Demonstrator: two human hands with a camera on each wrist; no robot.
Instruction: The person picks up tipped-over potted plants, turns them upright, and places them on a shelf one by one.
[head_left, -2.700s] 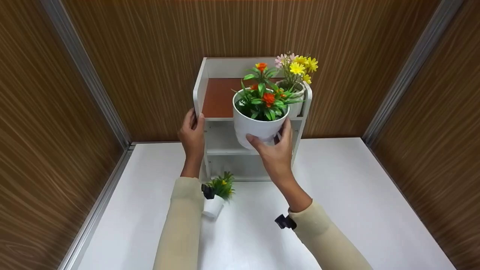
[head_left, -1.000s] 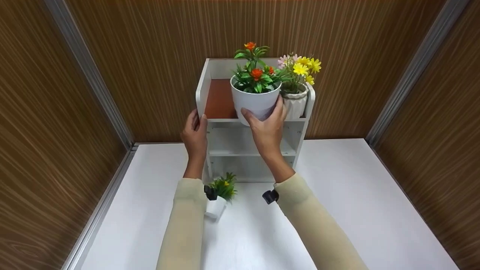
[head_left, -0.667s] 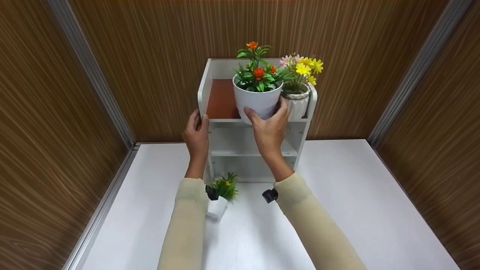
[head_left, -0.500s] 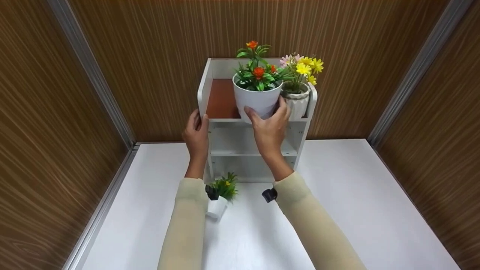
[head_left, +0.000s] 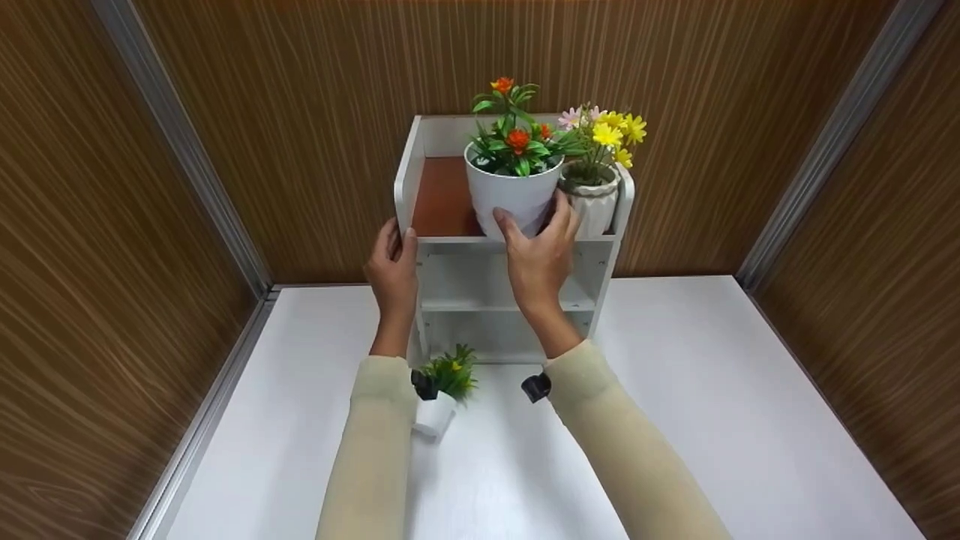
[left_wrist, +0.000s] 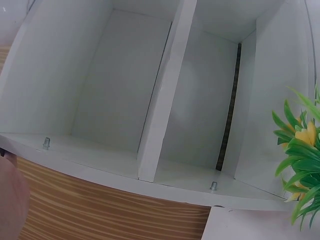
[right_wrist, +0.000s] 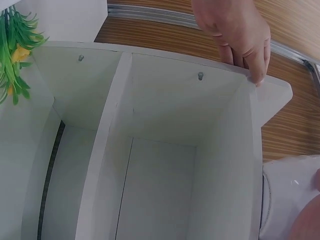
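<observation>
My right hand (head_left: 541,259) grips the lower side of a white flowerpot (head_left: 510,196) with orange flowers and green leaves, thumb in front and fingers round its right side. The pot stands upright at the front edge of the top level of a small white shelf (head_left: 510,306). My left hand (head_left: 394,266) holds the shelf's left side panel; the right wrist view shows its thumb (right_wrist: 257,70) at the panel's front edge. Right of the held pot stands a ribbed whitish flowerpot (head_left: 591,208) with yellow and pink flowers.
A small white potted plant (head_left: 435,414) with yellow flowers lies tilted on the white table (head_left: 675,375), partly behind the left sleeve. Brown wood-grain walls (head_left: 315,135) enclose the table. In the left wrist view, a metal peg (left_wrist: 46,143) sticks out inside the shelf.
My right hand has brought the orange-flowered pot up and back from in front of the shelf onto the top level's front edge. The left hand keeps its hold on the side panel.
</observation>
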